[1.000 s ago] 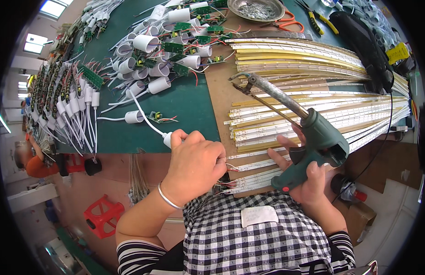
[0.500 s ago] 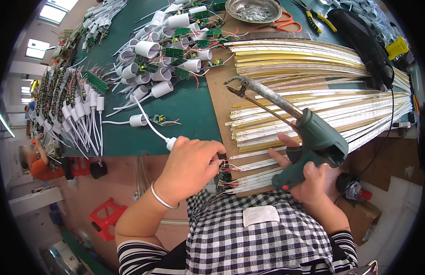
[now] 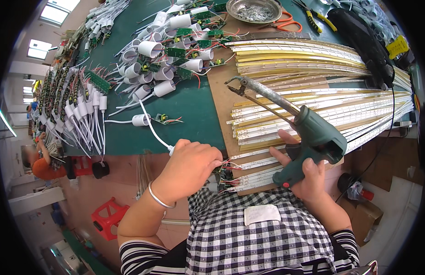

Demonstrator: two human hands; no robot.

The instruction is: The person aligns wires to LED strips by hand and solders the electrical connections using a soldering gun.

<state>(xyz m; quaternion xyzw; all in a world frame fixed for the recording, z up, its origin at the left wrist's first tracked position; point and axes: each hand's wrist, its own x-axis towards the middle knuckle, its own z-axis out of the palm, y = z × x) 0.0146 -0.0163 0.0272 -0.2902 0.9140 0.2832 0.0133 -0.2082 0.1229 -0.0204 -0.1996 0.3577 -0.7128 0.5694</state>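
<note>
My left hand (image 3: 187,167) is closed around a white plastic end cap (image 3: 171,150), whose white cable (image 3: 150,126) trails over the green table. Past its pinched fingertips, thin red and white wires (image 3: 230,164) meet the near ends of the LED strips (image 3: 253,162). The palm hides most of the cap. In my right hand (image 3: 309,183) is a dark green soldering gun (image 3: 318,133), gripped by its handle with some fingers stretched out. Its metal tip (image 3: 235,85) points left, above the strips and apart from the wires.
White caps with green circuit boards (image 3: 175,52) are heaped at the far left of the strips. Behind lie a metal dish (image 3: 253,10), orange scissors (image 3: 286,23) and yellow-handled pliers (image 3: 315,22). A black mesh sleeve (image 3: 359,41) crosses the far right. A red stool (image 3: 109,217) stands on the floor.
My left hand has drawn slightly left, and its fingertips sit a little farther from the strip ends. The soldering gun has hardly moved.
</note>
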